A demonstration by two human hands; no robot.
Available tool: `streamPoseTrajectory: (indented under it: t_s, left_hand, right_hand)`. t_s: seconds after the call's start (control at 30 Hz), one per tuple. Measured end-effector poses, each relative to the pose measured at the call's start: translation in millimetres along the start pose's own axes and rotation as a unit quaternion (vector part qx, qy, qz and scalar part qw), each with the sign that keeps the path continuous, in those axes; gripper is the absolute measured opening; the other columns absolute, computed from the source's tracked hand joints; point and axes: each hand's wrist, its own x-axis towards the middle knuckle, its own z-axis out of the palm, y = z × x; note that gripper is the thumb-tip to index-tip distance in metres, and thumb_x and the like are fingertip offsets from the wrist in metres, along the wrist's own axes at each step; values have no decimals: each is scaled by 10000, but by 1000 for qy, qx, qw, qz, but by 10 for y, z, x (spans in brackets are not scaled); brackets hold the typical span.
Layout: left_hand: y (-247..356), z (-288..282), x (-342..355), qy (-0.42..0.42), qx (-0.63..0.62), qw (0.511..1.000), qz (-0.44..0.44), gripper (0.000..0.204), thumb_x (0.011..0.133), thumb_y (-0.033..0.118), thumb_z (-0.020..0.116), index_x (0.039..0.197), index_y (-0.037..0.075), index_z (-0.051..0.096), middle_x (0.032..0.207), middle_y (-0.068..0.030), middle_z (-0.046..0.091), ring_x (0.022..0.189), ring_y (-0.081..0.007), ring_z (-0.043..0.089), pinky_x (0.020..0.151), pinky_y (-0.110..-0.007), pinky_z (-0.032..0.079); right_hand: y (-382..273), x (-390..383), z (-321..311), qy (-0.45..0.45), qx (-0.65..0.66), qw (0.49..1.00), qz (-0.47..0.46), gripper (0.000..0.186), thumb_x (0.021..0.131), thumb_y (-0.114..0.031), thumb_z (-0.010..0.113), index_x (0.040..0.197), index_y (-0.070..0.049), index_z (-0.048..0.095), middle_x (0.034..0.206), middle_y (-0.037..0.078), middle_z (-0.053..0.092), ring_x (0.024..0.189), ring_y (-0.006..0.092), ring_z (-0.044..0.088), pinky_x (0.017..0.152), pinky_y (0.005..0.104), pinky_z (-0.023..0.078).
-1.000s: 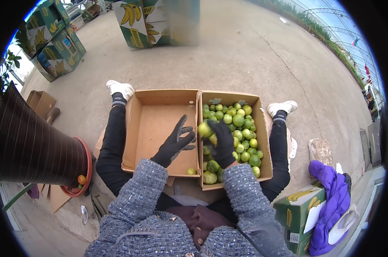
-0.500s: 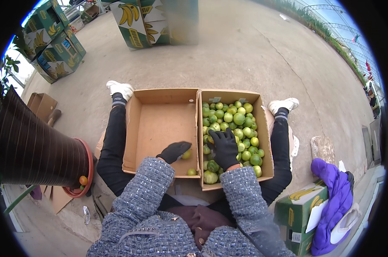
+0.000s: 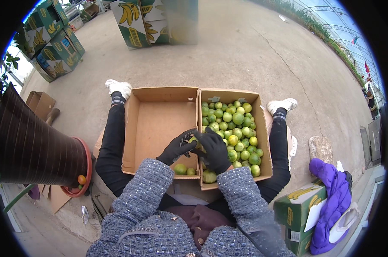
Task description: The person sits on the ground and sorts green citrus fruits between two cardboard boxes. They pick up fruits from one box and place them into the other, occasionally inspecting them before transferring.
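LH (image 3: 175, 148) holds a green fruit (image 3: 193, 140), RH (image 3: 214, 150) right up by it, at L box's (image 3: 149, 128) R side.
LH fingers curled round it; can't tell if RH grips too. 2 fruits (image 3: 179, 169) in L box; R box (image 3: 266, 158) has lots. Carton (image 3: 293, 222) btm R: banana pics, yellow lettered panel, sm. B&W code label (image 3: 295, 237).

Fruits (image 3: 237, 118) are green to yellow, gloves (image 3: 216, 153) black, boxes (image 3: 155, 118) brown, sleeves (image 3: 144, 184) flecked blue-grey.

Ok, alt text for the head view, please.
A black-gloved left hand and right hand meet at a round yellow-green fruit over two open brown cardboard boxes. The left box holds two visible round green fruits; the right box, many more.
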Motion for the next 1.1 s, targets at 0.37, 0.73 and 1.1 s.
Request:
streamPoseTrajectory:
  t_s: [0.37,0.73,1.1]
  left_hand:
    - [-701,-401,130,253,210,944,-20,349,955,306,617,1238,103,623,961,-75,629,770,-151,642,634,-292,533]
    - [-665,-277,81,233,269,935,14,403,968,385,546,1204,72,644,896,-144,714,748,-206,685,741,-340,532]
    - [-597,-191,39,201,320,925,30,417,954,411,564,1191,80,654,846,-151,700,733,-215,674,723,-344,528]
  right_hand:
    - [354,-140,-68,54,-142,972,178,342,877,-242,670,1192,-115,632,1100,80,650,1063,298,574,1056,454,385]
    - [549,-351,-12,-77,-210,956,190,391,843,-288,684,1215,-173,646,1135,55,662,1085,289,550,1124,478,282]
    - [539,-149,-88,-118,-229,949,184,291,815,-349,673,962,-97,686,929,127,632,1002,302,572,1161,516,191]
